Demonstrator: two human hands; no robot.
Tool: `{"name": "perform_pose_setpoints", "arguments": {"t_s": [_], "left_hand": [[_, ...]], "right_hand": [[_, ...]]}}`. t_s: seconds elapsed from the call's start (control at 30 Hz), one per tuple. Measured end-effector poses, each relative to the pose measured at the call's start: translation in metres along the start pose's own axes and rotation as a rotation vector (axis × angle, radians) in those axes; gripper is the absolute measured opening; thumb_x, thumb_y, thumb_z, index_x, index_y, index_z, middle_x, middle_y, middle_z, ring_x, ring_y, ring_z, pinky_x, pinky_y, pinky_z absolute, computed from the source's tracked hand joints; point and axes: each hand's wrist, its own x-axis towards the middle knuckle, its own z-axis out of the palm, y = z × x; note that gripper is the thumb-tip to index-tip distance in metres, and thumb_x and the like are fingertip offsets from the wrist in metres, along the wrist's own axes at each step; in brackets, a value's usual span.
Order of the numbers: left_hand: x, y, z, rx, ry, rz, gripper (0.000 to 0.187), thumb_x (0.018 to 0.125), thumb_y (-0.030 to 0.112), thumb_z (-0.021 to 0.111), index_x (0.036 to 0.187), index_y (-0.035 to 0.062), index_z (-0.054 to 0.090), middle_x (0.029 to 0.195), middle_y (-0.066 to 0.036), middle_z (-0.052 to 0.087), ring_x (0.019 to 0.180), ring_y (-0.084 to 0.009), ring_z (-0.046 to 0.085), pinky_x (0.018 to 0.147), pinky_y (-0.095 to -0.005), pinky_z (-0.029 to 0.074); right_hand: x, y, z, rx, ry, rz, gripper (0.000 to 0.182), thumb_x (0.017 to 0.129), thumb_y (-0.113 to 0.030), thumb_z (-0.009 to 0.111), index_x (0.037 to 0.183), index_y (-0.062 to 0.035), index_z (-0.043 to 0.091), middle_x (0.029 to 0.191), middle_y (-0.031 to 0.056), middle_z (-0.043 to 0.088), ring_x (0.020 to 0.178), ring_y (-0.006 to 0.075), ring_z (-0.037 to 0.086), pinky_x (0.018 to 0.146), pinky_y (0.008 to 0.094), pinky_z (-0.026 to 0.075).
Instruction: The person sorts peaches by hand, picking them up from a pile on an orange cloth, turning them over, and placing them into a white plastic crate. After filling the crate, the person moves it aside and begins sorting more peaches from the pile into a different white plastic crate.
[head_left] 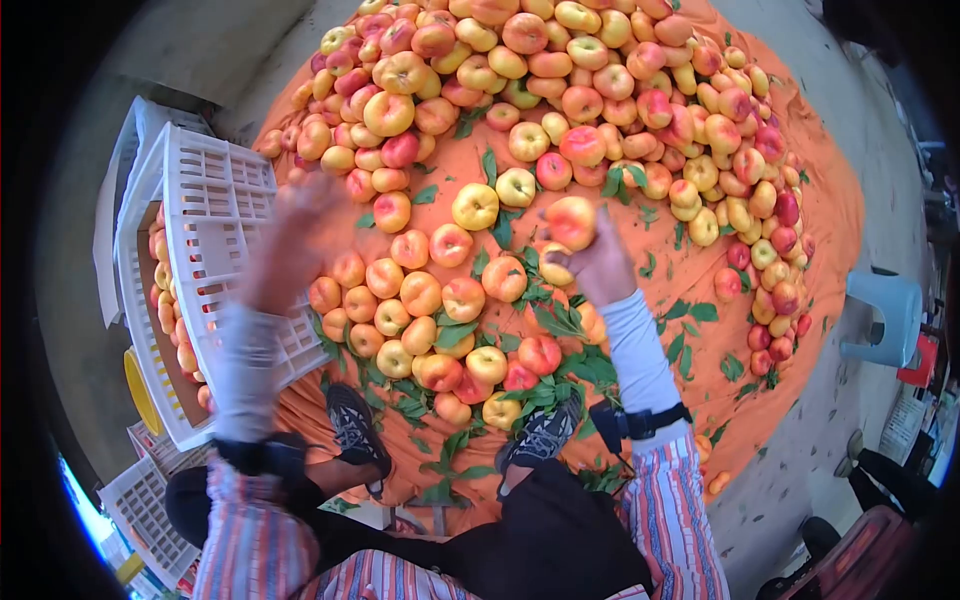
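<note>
My right hand [598, 262] is closed on a flat orange-red peach [572, 222], above the orange cloth [640, 285]. A yellow peach [556, 264] lies just beneath its fingers. My left hand [305, 235] is smeared by motion near the rim of the white crate [222, 225]; its fingers cannot be made out. Between the hands and my feet lies a group of loose peaches [420, 293] with green leaves [560, 320] around them. A large heap of peaches [580, 60] covers the far part of the cloth.
Peaches [172, 310] lie inside a white crate at the left. A lower crate [150, 505] stands at the bottom left. My shoes [545, 430] rest at the cloth's near side. On the right are a blue stool [885, 318] and another person's legs [890, 480].
</note>
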Motion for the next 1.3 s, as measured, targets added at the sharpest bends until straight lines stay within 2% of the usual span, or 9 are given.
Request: {"name": "perform_pose_setpoints", "arguments": {"t_s": [0.1, 0.2, 0.37, 0.47, 0.6, 0.73, 0.87, 0.97, 1.3], "left_hand": [[0.002, -0.054, 0.104, -1.130, -0.228, -0.604, 0.055, 0.085, 0.049, 0.042, 0.127, 0.0146, 0.036, 0.124, -0.007, 0.043, 0.113, -0.0278, 0.042, 0.089, -0.0582, 0.036], [0.002, -0.079, 0.146, -1.240, -0.050, -0.671, 0.036, 0.081, 0.033, 0.057, 0.109, 0.0116, 0.047, 0.111, -0.010, 0.049, 0.105, -0.0286, 0.048, 0.079, -0.0479, 0.047], [0.012, -0.096, 0.162, -1.305, 0.096, -0.833, 0.021, 0.080, 0.021, 0.057, 0.096, 0.0096, 0.049, 0.092, -0.008, 0.054, 0.086, -0.0229, 0.055, 0.071, -0.0377, 0.051], [0.022, -0.097, 0.166, -1.344, 0.098, -0.828, 0.019, 0.080, 0.017, 0.057, 0.094, 0.0087, 0.048, 0.085, -0.006, 0.052, 0.082, -0.0212, 0.055, 0.070, -0.0373, 0.051], [0.035, -0.101, 0.178, -1.328, -0.062, -0.649, 0.031, 0.081, 0.015, 0.054, 0.108, 0.0066, 0.044, 0.085, -0.007, 0.052, 0.081, -0.0217, 0.055, 0.070, -0.0391, 0.050], [0.048, -0.096, 0.186, -1.079, -0.105, -0.515, 0.043, 0.082, 0.014, 0.050, 0.122, 0.0062, 0.036, 0.087, -0.008, 0.053, 0.073, -0.0199, 0.055, 0.064, -0.0346, 0.051], [0.052, -0.091, 0.188, -1.075, -0.109, -0.512, 0.037, 0.082, 0.016, 0.053, 0.116, 0.0064, 0.041, 0.088, -0.008, 0.053, 0.068, -0.0179, 0.055, 0.058, -0.0313, 0.051], [0.049, -0.108, 0.180, -1.079, -0.136, -0.532, 0.033, 0.082, 0.019, 0.055, 0.111, 0.0072, 0.044, 0.088, -0.008, 0.053, 0.065, -0.0164, 0.054, 0.056, -0.0304, 0.051], [0.019, -0.127, 0.157, -1.409, 0.020, -0.629, 0.035, 0.081, 0.029, 0.059, 0.106, 0.0084, 0.046, 0.088, -0.012, 0.055, 0.066, -0.0223, 0.055, 0.054, -0.0327, 0.052]], "right_hand": [[0.003, 0.007, 0.041, -0.699, -0.142, -0.123, 0.045, 0.087, -0.036, 0.043, 0.116, -0.0020, 0.043, 0.120, 0.0184, 0.044, 0.104, 0.0296, 0.047, 0.080, 0.0407, 0.045], [0.050, -0.016, 0.019, -1.905, 0.296, -0.637, 0.049, 0.078, -0.027, 0.057, 0.118, -0.0028, 0.043, 0.119, 0.0167, 0.045, 0.112, 0.0322, 0.040, 0.091, 0.0419, 0.037], [0.105, -0.050, -0.027, -2.340, 0.299, -0.496, 0.052, 0.068, -0.021, 0.064, 0.116, -0.0081, 0.046, 0.114, 0.0175, 0.046, 0.107, 0.0301, 0.042, 0.090, 0.0392, 0.037], [0.104, -0.051, -0.033, -2.128, 0.286, -0.474, 0.054, 0.068, -0.022, 0.064, 0.117, -0.0077, 0.045, 0.109, 0.0165, 0.049, 0.101, 0.0310, 0.046, 0.086, 0.0401, 0.040], [0.072, -0.035, -0.027, -0.365, 0.219, -0.033, 0.042, 0.083, -0.029, 0.051, 0.118, -0.0092, 0.040, 0.103, 0.0104, 0.052, 0.092, 0.0228, 0.053, 0.065, 0.0364, 0.047], [0.041, -0.020, -0.012, -0.173, 0.092, -0.047, 0.043, 0.088, -0.030, 0.043, 0.125, -0.0098, 0.033, 0.111, 0.0090, 0.048, 0.093, 0.0193, 0.054, 0.063, 0.0335, 0.048], [0.025, 0.014, -0.003, -1.297, 0.011, -0.492, 0.043, 0.089, -0.028, 0.042, 0.123, -0.0027, 0.039, 0.112, 0.0120, 0.049, 0.097, 0.0213, 0.053, 0.073, 0.0348, 0.047], [0.024, 0.014, 0.015, -1.073, -0.013, -0.341, 0.040, 0.086, -0.029, 0.046, 0.113, 0.0009, 0.048, 0.105, 0.0157, 0.054, 0.097, 0.0241, 0.054, 0.078, 0.0352, 0.044], [0.171, -0.028, -0.024, -2.114, 0.614, -0.173, 0.041, 0.076, -0.037, 0.057, 0.096, -0.0023, 0.051, 0.099, 0.0162, 0.055, 0.088, 0.0306, 0.057, 0.072, 0.0391, 0.047]]}}
